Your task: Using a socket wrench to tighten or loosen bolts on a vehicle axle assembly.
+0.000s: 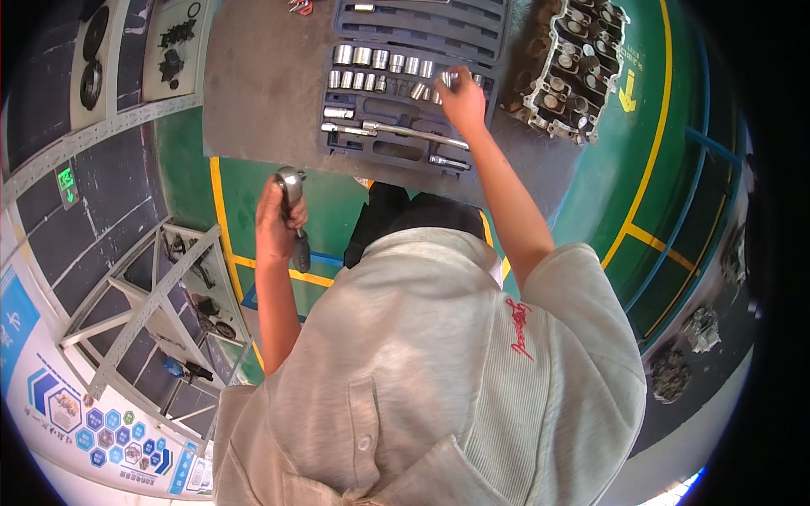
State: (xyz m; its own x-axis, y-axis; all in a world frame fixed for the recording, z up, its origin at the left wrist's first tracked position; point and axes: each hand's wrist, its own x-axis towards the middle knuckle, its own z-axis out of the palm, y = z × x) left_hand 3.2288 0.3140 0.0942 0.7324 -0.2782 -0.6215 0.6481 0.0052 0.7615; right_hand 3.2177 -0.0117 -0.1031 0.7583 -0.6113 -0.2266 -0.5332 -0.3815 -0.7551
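Observation:
My left hand (274,221) grips a ratchet wrench (292,192) by its dark handle, chrome head up, just in front of the grey bench (253,93). My right hand (461,99) reaches into the open dark socket-set case (405,126) and its fingers close on a chrome socket (447,79) in the upper row. Rows of several chrome sockets (371,59) and an extension bar (413,132) lie in the case's tray.
An engine cylinder head (569,63) rests on the bench right of the case. A metal rack (156,295) with parts stands at my left. More engine parts (683,354) lie at the right on a green floor with yellow lines (650,160).

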